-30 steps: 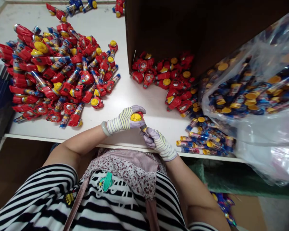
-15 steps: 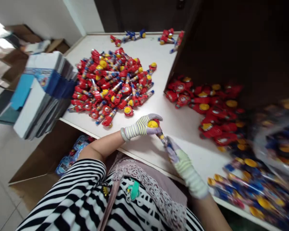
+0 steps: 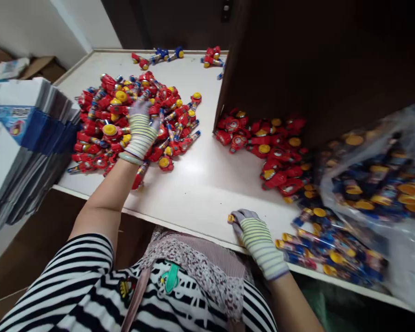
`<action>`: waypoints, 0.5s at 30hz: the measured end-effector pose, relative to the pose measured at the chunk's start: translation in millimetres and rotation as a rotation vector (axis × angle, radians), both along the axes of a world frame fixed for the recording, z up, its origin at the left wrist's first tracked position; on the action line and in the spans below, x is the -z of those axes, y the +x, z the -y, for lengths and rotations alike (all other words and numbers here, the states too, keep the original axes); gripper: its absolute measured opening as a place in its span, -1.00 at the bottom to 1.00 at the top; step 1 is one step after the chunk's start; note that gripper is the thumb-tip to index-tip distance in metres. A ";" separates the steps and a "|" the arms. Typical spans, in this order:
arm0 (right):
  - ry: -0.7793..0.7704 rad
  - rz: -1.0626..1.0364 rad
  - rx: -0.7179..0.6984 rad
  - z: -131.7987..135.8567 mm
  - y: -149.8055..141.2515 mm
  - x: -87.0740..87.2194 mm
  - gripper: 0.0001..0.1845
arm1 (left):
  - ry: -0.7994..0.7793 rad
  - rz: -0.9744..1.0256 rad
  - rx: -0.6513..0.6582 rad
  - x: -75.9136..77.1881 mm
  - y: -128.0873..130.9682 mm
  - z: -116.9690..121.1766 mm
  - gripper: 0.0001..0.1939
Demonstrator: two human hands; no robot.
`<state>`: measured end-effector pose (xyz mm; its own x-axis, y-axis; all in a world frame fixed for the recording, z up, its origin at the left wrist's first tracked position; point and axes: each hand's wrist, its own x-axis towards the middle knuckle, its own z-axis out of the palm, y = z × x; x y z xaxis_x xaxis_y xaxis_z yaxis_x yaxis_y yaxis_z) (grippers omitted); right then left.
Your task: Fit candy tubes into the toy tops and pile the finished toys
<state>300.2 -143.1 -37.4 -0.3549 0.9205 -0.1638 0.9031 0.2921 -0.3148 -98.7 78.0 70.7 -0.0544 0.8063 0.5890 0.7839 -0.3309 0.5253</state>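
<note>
My left hand [image 3: 140, 128], in a striped glove, reaches out over the big heap of red and yellow toys [image 3: 103, 120] on the white table [image 3: 200, 180]. It rests on the heap and its fingers are blurred. My right hand [image 3: 253, 233], also gloved, sits at the table's near edge, closed on a small tube with a yellow cap [image 3: 231, 218] that pokes out at its left. Loose blue tubes with yellow caps [image 3: 318, 244] lie just right of that hand.
A tipped brown cardboard box [image 3: 297, 69] spills red toy heads [image 3: 269, 147] onto the table. A clear plastic bag [image 3: 383, 184] of blue tubes lies at the right. A stack of flat printed cartons [image 3: 17, 138] stands at the left. More toys [image 3: 180, 54] sit at the far edge.
My left hand left the toy both hands held near the table edge and moved out to the red heap. My right hand dropped back to the near edge. The camera swung.
</note>
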 end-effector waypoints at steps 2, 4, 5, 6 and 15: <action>-0.017 -0.069 0.021 -1.3 0.5 0.1 -0.66 | -0.103 -0.080 0.261 16.7 79.9 -10.9 -0.44; -0.026 -0.181 0.059 -0.3 1.2 0.5 -0.64 | -0.248 -0.232 0.445 29.6 157.2 -31.6 -0.32; -0.030 -0.256 0.086 1.2 1.2 0.5 -0.62 | -0.291 -0.281 0.448 32.9 190.0 -45.7 -0.27; -0.031 -0.338 0.120 3.3 1.0 0.4 -0.61 | -0.338 -0.318 0.423 33.9 217.3 -61.6 -0.23; -0.039 -0.756 0.301 24.1 2.6 0.1 -0.58 | -0.810 -0.174 0.355 17.4 274.9 -157.8 -0.20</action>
